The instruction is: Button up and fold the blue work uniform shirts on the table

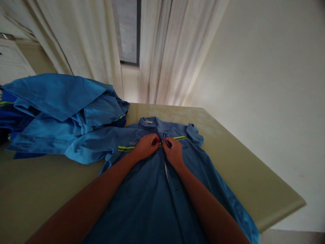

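Note:
A blue work shirt (149, 203) lies front up, its collar at the far end and a yellow-green stripe across the chest. My left hand (146, 145) is closed on the front placket at chest height, thumb and fingers pinching the cloth. Close beside it, my right hand (174, 150) pinches the other edge of the placket, a fold of fabric standing up between its fingers. Below the hands the front edges lie slightly apart, with a pale strip showing. Any button between the fingertips is hidden.
A heap of blue garments (58, 101) lies on the left of the pale table (228, 162), touching the shirt's sleeve. Behind stand long curtains (88, 40) and a window (127, 30). A white wall (274, 84) runs along the right, beyond the table edge.

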Demonstrator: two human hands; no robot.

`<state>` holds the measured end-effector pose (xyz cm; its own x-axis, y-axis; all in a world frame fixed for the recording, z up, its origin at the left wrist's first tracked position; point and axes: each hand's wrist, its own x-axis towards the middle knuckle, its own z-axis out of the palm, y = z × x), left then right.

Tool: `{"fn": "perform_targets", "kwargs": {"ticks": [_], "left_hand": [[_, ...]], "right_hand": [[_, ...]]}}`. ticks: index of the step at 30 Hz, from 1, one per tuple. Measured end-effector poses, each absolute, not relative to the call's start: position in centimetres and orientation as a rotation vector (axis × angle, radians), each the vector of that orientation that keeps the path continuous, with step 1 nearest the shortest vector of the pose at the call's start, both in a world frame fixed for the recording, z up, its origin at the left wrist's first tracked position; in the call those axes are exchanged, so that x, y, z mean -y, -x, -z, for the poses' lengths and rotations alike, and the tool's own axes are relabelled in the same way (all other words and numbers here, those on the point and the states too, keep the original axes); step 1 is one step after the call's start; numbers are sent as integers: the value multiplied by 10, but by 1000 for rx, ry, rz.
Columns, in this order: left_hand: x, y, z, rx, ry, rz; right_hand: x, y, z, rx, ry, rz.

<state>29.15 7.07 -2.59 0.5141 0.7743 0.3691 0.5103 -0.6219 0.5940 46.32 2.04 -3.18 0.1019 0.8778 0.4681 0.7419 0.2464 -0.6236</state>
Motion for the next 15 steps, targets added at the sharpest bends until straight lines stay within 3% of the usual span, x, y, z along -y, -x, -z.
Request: {"fn": "perform_targets", "kwargs": {"ticks": [15], "left_hand": [[-58,-294,23,-1296,-2630,-724]], "right_hand": [[-16,-453,25,1853,1721,-109]]}}
